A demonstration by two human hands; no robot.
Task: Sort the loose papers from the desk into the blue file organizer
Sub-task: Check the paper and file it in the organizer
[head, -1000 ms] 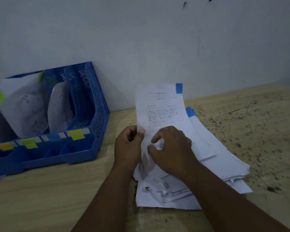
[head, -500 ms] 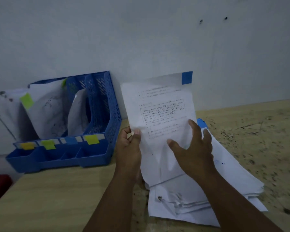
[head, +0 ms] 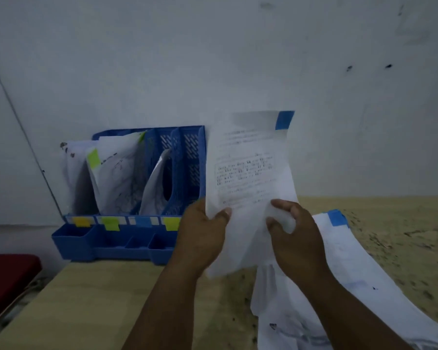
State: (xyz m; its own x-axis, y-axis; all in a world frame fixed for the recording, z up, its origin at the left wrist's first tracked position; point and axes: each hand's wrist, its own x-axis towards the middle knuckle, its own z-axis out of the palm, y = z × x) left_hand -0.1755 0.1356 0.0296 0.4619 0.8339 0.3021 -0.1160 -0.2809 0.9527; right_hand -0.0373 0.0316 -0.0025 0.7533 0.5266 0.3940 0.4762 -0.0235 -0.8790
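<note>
I hold a printed white sheet (head: 248,173) with a blue tab at its top right corner upright in front of me. My left hand (head: 202,236) pinches its lower left edge, thumb on the front. My right hand (head: 293,236) grips its lower right part with curled fingers. Below my right arm lies the stack of loose papers (head: 352,286) on the desk, its top sheet also blue-tabbed. The blue file organizer (head: 182,157) stands against the wall at left, with papers in its left slots and coloured tabs along its front.
The wooden desk (head: 99,299) is speckled with dark marks on the right. A dark red object (head: 8,279) sits beyond the desk's left edge. A pale wall rises directly behind the organizer.
Both hands have lifted the blue-tabbed sheet off the stack and raised it upright, shifting it toward the organizer. My right hand went from flat fingers to gripping the sheet.
</note>
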